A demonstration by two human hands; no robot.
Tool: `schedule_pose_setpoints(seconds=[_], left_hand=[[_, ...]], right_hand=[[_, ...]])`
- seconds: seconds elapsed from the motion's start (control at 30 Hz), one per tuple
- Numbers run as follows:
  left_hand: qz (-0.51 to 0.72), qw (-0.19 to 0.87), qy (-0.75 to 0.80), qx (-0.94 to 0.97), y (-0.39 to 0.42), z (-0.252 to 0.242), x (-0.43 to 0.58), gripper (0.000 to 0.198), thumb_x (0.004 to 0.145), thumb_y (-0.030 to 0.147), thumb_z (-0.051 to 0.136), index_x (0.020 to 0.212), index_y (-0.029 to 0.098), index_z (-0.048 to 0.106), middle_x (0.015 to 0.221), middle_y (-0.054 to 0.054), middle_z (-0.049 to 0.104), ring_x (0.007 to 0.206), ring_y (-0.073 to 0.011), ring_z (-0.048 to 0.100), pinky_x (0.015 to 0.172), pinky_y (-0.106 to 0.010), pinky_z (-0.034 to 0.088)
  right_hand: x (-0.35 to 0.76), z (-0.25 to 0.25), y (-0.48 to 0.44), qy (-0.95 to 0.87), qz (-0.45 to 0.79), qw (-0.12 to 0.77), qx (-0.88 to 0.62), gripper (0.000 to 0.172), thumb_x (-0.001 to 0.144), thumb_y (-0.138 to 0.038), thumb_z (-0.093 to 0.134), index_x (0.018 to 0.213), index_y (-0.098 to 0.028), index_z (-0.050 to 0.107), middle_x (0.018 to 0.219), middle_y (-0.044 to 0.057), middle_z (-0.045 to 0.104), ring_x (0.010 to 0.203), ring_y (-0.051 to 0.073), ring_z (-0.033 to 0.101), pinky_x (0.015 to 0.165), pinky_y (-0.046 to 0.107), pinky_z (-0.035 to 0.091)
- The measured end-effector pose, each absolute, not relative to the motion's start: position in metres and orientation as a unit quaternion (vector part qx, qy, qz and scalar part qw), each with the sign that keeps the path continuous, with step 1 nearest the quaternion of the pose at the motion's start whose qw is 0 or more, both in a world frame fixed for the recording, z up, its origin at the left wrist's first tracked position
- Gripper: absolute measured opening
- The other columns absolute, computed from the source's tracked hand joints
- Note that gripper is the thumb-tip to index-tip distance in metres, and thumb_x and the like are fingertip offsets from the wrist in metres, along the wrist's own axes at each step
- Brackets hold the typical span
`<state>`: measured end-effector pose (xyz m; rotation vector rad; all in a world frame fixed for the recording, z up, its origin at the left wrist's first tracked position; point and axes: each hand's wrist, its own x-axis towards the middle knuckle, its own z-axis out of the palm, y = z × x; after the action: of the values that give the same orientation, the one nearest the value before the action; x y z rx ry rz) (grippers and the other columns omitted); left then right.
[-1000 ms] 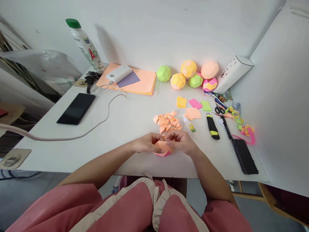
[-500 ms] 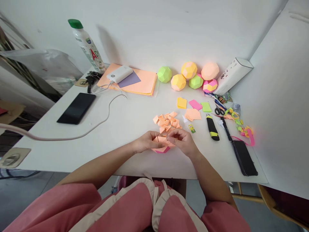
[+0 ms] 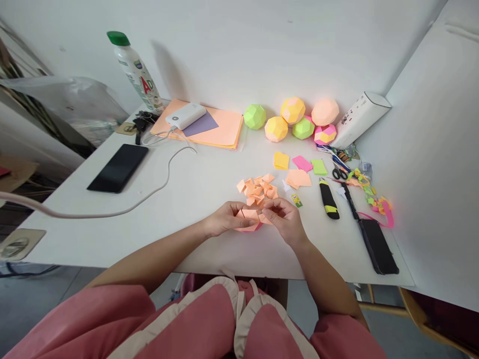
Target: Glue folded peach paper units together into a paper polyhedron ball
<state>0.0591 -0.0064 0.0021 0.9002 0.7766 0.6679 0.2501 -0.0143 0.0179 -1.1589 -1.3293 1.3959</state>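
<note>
My left hand (image 3: 224, 218) and my right hand (image 3: 286, 217) meet low over the white table (image 3: 194, 234), both closed on an orange and pink folded paper piece (image 3: 250, 219). The fingers of each hand pinch its edges from either side. Just beyond my hands lies a heap of small folded orange paper units (image 3: 259, 188). Stacks of yellow (image 3: 281, 160), pink (image 3: 302, 162), green (image 3: 319, 166) and orange (image 3: 298, 178) paper squares sit farther back.
Several paper balls (image 3: 292, 118) line the back wall beside a white box (image 3: 357, 121). A black and yellow cutter (image 3: 329, 199), scissors (image 3: 340, 172), paper scraps and a black phone (image 3: 377, 246) lie right. Left are a second phone (image 3: 118, 168), a cable, power bank (image 3: 186, 115), orange sheets and a bottle (image 3: 135, 73).
My hands have turned the paper piece slightly and shifted a little away from me; my right fingers now grip its right edge.
</note>
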Motion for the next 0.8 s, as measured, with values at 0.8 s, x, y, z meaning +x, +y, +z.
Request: schedule_pose_setpoints(seconds=[0.8], left_hand=[[0.284,0.784,0.348,0.428,-0.0042,0.0002,0.0564,0.025,0.063,0.021,0.080,0.087,0.015,0.074,0.077,-0.003,0.072,0.069,-0.0139,0.064,0.064,-0.023,0.048]], right_hand=[[0.2501,0.0202,-0.0154,-0.653,0.464,0.414,-0.433,0.005,0.081,-0.027,0.064,0.081,-0.022,0.063,0.085,0.003,0.064,0.080,0.017,0.061,0.072,0.032,0.051]])
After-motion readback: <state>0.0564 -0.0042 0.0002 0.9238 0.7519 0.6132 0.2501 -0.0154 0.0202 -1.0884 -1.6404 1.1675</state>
